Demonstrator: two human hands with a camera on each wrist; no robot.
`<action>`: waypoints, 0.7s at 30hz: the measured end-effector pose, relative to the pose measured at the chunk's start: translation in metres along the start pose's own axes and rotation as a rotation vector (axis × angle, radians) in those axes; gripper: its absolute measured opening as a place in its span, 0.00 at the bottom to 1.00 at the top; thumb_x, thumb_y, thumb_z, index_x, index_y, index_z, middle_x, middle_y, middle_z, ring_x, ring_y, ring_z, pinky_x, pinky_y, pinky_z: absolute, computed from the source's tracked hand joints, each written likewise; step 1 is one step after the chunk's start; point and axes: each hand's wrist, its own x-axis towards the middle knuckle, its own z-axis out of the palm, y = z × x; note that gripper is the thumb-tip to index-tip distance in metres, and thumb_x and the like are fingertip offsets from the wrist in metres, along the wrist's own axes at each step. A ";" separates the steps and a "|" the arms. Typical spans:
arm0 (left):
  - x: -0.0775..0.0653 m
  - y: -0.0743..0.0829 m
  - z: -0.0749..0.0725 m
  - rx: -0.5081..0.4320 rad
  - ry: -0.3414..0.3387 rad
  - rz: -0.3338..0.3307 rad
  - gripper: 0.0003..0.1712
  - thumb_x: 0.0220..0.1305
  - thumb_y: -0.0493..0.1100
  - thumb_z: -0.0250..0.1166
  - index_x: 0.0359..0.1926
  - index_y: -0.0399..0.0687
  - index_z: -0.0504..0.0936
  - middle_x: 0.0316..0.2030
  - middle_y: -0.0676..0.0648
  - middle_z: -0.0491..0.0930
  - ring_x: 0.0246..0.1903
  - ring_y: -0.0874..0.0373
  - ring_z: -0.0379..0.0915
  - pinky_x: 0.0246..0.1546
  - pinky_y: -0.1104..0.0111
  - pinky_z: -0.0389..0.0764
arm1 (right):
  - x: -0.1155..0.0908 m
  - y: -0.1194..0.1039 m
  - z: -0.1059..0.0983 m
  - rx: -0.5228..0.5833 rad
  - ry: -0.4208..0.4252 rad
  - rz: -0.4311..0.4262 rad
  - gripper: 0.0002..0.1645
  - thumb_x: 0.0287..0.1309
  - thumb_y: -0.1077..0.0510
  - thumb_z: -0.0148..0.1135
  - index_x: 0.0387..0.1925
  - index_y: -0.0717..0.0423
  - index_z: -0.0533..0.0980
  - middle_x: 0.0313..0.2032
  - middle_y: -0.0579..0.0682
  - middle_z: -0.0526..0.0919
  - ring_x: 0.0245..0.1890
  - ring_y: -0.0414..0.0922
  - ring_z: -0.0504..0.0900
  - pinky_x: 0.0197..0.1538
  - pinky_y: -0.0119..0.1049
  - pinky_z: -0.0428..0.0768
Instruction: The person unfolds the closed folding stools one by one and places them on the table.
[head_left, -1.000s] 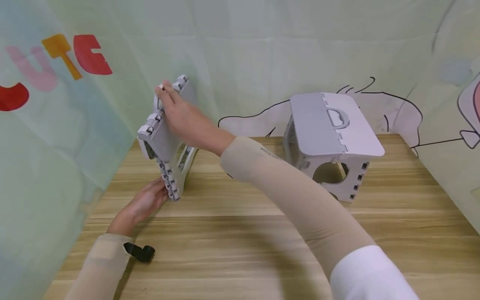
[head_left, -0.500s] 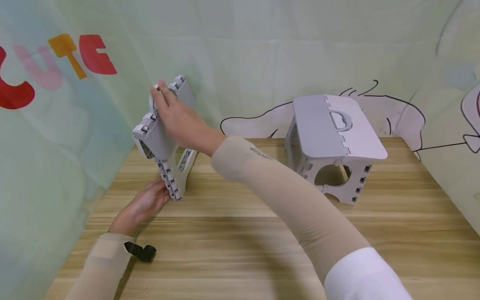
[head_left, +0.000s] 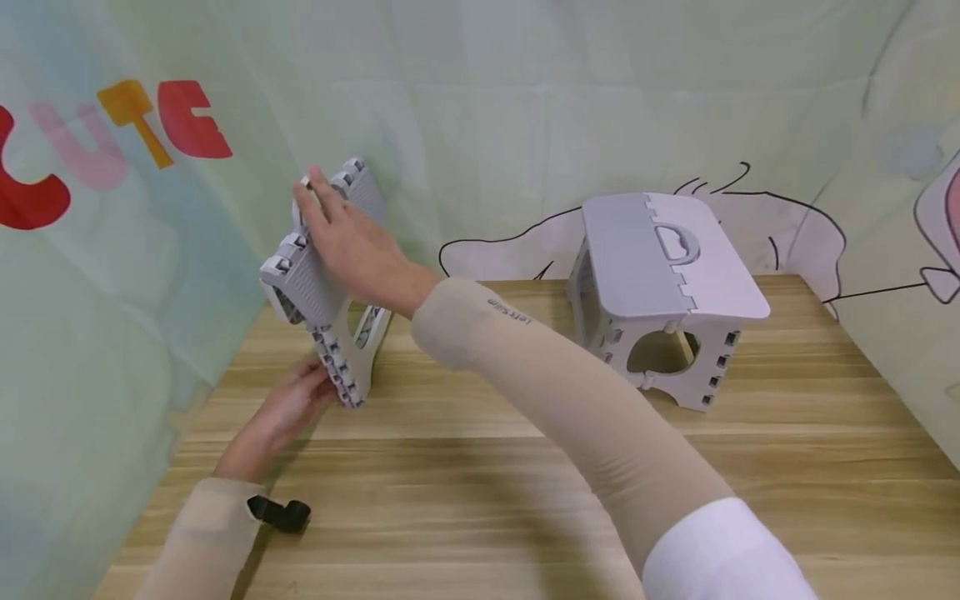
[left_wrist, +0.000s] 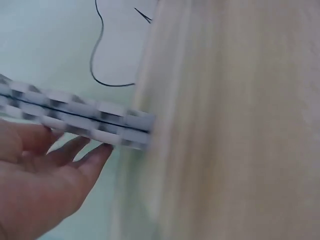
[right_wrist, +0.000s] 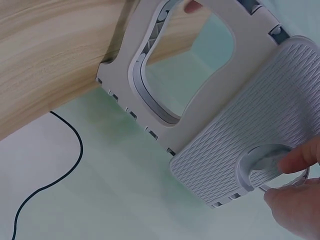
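Head view: a folded, pale grey plastic stool (head_left: 309,292) tilts on the flat brown wooden counter (head_left: 450,517). The right hand (head_left: 356,250)'s fingers pinch its curved grey plastic handle (right_wrist: 244,172); the left hand (head_left: 288,408)'s loose fingers touch low. A slipping pinch could tip it.

The left stool (head_left: 309,287) is pale grey, the table (head_left: 465,492) wood-grained.

Leaving passage between folded stool (head_left: 318,300) and standing stool (head_left: 660,279). Barring the rear with curtain (head_left: 487,150), overhead with right sleeve (head_left: 570,392).
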 end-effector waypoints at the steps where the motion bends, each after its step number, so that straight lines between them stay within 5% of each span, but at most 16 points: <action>1: 0.000 0.003 0.000 0.050 0.027 0.029 0.32 0.82 0.41 0.38 0.75 0.25 0.42 0.71 0.24 0.50 0.62 0.61 0.67 0.58 0.76 0.72 | 0.000 0.000 0.000 0.000 0.000 0.002 0.43 0.75 0.66 0.41 0.78 0.59 0.29 0.77 0.57 0.25 0.76 0.46 0.45 0.70 0.27 0.57; 4: -0.001 0.013 0.000 0.164 0.084 0.118 0.29 0.78 0.33 0.43 0.74 0.25 0.50 0.69 0.25 0.57 0.55 0.73 0.68 0.54 0.81 0.72 | 0.000 0.001 0.000 -0.011 0.007 0.003 0.41 0.76 0.66 0.38 0.78 0.59 0.29 0.77 0.58 0.26 0.77 0.45 0.43 0.72 0.28 0.50; 9: -0.003 0.023 0.001 0.210 0.126 0.157 0.30 0.72 0.29 0.47 0.73 0.24 0.54 0.70 0.27 0.58 0.58 0.70 0.66 0.53 0.82 0.71 | -0.001 0.001 0.000 -0.024 0.015 -0.008 0.42 0.76 0.66 0.40 0.77 0.60 0.29 0.77 0.59 0.26 0.77 0.45 0.42 0.72 0.28 0.50; 12: -0.004 0.023 0.004 0.158 0.155 0.162 0.30 0.74 0.32 0.49 0.73 0.25 0.55 0.69 0.36 0.65 0.58 0.70 0.67 0.53 0.82 0.71 | -0.002 0.001 0.001 -0.025 0.017 -0.016 0.42 0.76 0.65 0.40 0.77 0.60 0.29 0.77 0.59 0.26 0.77 0.46 0.41 0.72 0.27 0.51; 17: -0.003 0.016 0.008 0.032 0.176 0.261 0.28 0.76 0.32 0.48 0.69 0.18 0.57 0.54 0.61 0.76 0.53 0.70 0.72 0.52 0.81 0.73 | -0.004 0.001 0.002 -0.020 0.032 -0.025 0.40 0.76 0.65 0.37 0.77 0.61 0.30 0.77 0.60 0.28 0.77 0.46 0.41 0.72 0.28 0.52; 21: -0.003 0.014 0.008 -0.003 0.153 0.303 0.27 0.77 0.32 0.47 0.68 0.15 0.55 0.53 0.62 0.76 0.54 0.69 0.72 0.53 0.79 0.74 | -0.005 0.002 0.004 -0.010 0.038 -0.037 0.40 0.76 0.66 0.38 0.77 0.62 0.30 0.77 0.60 0.29 0.77 0.47 0.42 0.71 0.27 0.56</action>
